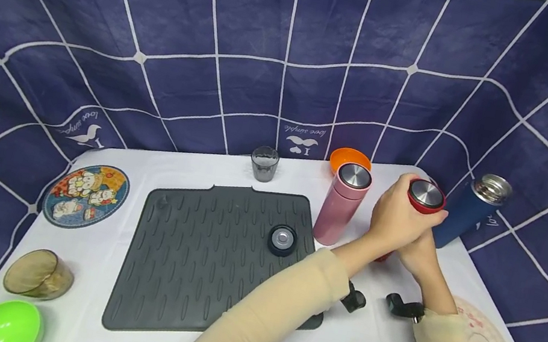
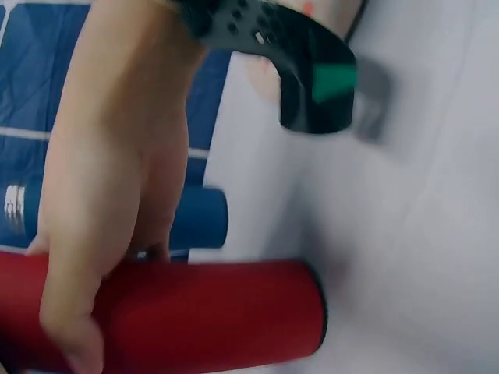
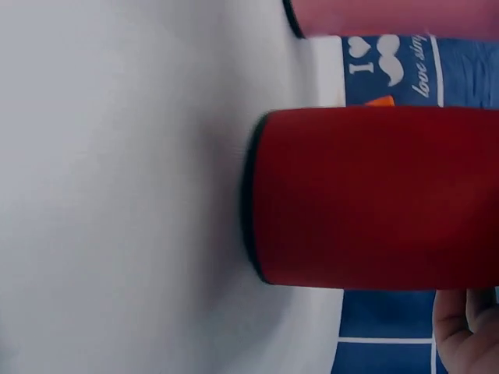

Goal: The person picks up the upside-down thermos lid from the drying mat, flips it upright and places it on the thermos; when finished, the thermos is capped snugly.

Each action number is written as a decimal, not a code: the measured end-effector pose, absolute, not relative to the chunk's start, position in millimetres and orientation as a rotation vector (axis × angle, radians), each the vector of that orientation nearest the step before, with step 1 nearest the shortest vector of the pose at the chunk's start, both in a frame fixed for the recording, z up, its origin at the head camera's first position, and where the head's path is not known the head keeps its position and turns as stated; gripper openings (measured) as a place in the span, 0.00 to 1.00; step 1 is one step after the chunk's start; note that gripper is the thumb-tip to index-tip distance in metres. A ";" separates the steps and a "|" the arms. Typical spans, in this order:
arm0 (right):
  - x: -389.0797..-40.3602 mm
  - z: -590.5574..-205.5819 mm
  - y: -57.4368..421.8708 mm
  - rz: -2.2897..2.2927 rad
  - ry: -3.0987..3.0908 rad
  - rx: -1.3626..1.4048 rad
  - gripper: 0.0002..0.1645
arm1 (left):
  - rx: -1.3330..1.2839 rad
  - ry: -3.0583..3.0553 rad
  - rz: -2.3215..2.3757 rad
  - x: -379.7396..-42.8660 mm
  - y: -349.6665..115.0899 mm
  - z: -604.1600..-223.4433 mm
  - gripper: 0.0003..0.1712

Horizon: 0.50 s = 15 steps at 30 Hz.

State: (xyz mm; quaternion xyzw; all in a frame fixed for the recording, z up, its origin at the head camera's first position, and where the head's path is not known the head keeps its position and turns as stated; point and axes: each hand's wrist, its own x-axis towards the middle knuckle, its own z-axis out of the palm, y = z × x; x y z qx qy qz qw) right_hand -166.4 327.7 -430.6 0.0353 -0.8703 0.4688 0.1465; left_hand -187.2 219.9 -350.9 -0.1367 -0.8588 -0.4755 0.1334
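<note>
A red thermos (image 1: 425, 199) with a silver-topped lid is in both hands at the table's right side. My left hand (image 1: 394, 212) grips it high up, just around the lid. Lower down, my right hand (image 1: 419, 254) holds its body, with the thumb across the front in the left wrist view. The thermos's base (image 3: 269, 195) is close over the white cloth in the right wrist view. On the left stands a pink thermos (image 1: 338, 210) with its lid on. To the right a blue bottle (image 1: 465, 211) shows a bare metal neck.
A round black lid (image 1: 282, 240) lies on the dark grey drying mat (image 1: 196, 267). Behind are a small glass (image 1: 264, 163) and an orange bowl (image 1: 350, 157). Along the left are a patterned round mat (image 1: 86, 196), a brown glass (image 1: 41, 275) and a green bowl (image 1: 5, 324).
</note>
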 end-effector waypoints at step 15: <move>-167.0 -432.5 336.7 1.590 -2.497 0.157 0.30 | -0.526 -2.725 -1.253 -190.0 214.7 -331.1 0.41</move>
